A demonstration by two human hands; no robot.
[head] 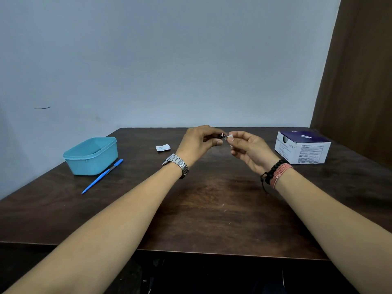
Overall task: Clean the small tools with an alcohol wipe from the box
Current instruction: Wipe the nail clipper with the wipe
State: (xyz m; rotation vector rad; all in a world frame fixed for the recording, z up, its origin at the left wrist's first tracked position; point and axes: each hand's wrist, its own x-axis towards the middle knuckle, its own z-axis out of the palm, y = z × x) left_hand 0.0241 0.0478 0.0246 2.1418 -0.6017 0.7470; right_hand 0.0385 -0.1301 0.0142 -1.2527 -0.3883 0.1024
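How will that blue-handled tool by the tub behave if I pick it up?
The blue-handled tool looks thin and straight, so probably stiff and light. It lies flat on the table beside the blue tub, likely hard to pinch cleanly. Its slim shape may slide or spin if nudged.

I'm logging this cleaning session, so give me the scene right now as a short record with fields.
left hand: holds a small metal tool above the table
right hand: pinches a white wipe against the tool
wipe box: far right
blue tub: far left
blue-handled tool: lying by the tub
torn wrapper: between the tub and the hands
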